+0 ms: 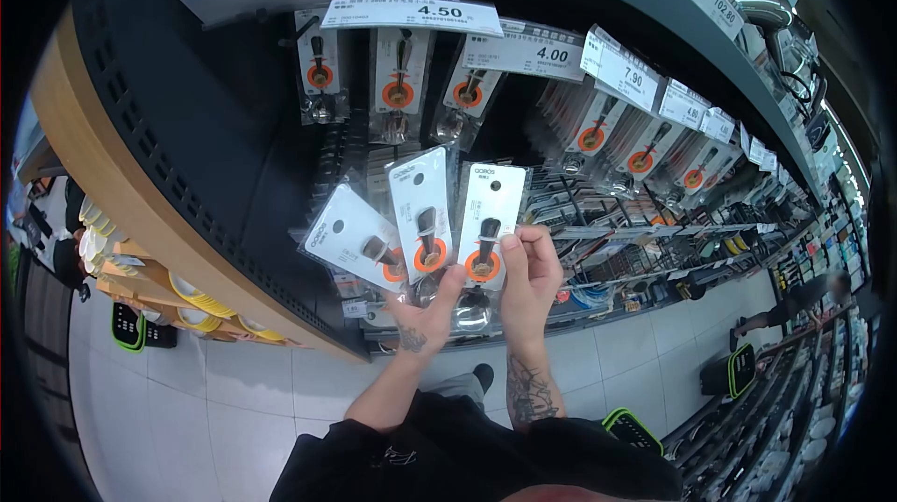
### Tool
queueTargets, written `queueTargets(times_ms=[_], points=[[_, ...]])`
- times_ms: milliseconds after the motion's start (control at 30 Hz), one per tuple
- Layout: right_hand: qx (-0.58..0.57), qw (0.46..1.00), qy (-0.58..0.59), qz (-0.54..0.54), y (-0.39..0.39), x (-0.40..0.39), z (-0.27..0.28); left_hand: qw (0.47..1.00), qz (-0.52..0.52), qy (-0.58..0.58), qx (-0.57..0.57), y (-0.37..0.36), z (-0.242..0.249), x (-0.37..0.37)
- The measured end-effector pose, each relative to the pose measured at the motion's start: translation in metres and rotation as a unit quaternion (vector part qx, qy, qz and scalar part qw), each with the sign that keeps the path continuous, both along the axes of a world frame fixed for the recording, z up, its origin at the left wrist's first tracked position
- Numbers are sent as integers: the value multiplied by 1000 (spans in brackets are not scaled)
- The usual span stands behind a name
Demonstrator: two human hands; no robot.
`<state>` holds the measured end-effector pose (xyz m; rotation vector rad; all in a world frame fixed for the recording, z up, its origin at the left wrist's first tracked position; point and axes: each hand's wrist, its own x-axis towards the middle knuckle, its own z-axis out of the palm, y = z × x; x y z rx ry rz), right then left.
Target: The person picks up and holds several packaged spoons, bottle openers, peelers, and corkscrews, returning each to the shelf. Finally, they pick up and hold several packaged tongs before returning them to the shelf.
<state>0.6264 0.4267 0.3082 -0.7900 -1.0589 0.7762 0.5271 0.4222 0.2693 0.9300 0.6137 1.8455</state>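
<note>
Fanned out before me are three white-carded packs, each with a dark handle and an orange disc; the shiny metal ends suggest spoons. My left hand [422, 320] is closed at the lower ends of the tilted left spoon pack [350, 231] and the middle spoon pack [419, 186], thumb in front. My right hand [533, 273] pinches the right edge of the third spoon pack [493, 198], which stands nearly upright. The lower ends of the left and middle packs are partly hidden by my left hand.
Similar packs [400, 72] hang on hooks above, under price tags [439, 13]. More packs [645, 147] fill the rack to the right. A wooden shelf end [187, 222] borders the left. Shopping baskets [729, 371] stand on the tiled floor, and another person [794, 301] is at the far right.
</note>
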Motion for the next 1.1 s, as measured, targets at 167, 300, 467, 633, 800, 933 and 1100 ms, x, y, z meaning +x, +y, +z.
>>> queueTargets(times_ms=[167,300,467,633,800,933,1100], points=[[-2,1000,-29,8,-5,-4,-14,999,35,-20,0,2,-5,1],[-3,999,-43,12,-8,-10,-16,998,56,-32,3,-1,7,3],[-22,998,-51,4,-9,-16,-20,996,75,-38,4,1,8,4],[-38,996,-80,-6,3,-6,-11,998,39,37,-17,5,7,-5],[40,993,-107,-41,33,3,27,996,-83,-41,-10,10,1,-14],[89,983,-142,-72,54,2,42,994,-103,-43,-11,8,0,-18],[99,980,-155,-80,76,2,50,986,-136,-91,-28,4,1,-18]])
